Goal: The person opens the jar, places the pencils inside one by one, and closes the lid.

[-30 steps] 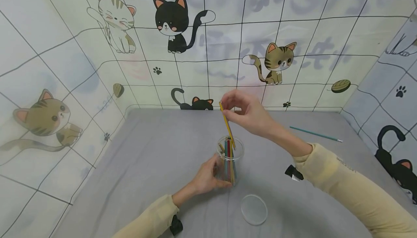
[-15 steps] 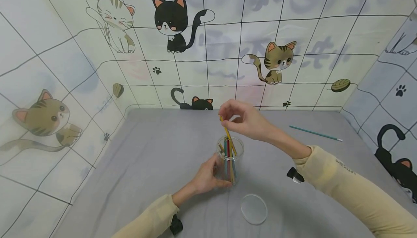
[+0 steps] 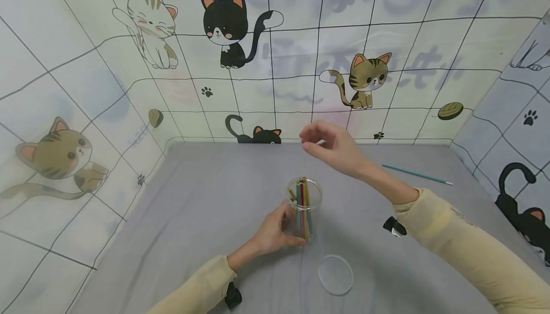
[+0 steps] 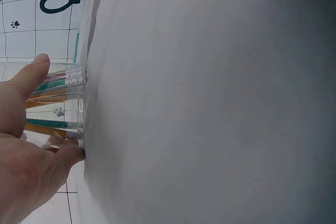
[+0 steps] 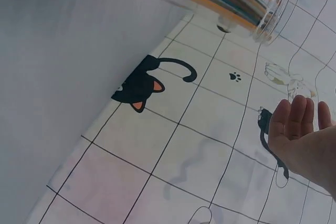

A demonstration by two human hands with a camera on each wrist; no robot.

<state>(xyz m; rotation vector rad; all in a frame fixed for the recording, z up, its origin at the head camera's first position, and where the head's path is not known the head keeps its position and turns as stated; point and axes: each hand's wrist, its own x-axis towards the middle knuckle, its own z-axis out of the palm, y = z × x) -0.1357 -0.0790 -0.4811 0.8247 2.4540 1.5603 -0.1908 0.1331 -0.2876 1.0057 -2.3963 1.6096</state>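
Observation:
A clear plastic jar (image 3: 315,203) stands upright on the grey cloth, with several coloured pencils (image 3: 303,209) inside it. My left hand (image 3: 271,232) grips the jar low on its left side; in the left wrist view the thumb and fingers (image 4: 68,153) wrap round its base. Above and behind the jar, my right hand (image 3: 333,147) is raised with relaxed fingers and nothing between them. The right wrist view shows that hand (image 5: 302,129) apart from the jar's rim (image 5: 275,11).
A round clear lid (image 3: 335,275) lies on the cloth in front of the jar. One teal pencil (image 3: 417,174) lies at the back right. Cat-printed curtains (image 3: 296,56) enclose the back and sides of the grey table (image 3: 206,199).
My right hand lowered a yellow pencil into the jar, let go of it, then rose and drew back slightly to the right. The left hand stayed on the jar.

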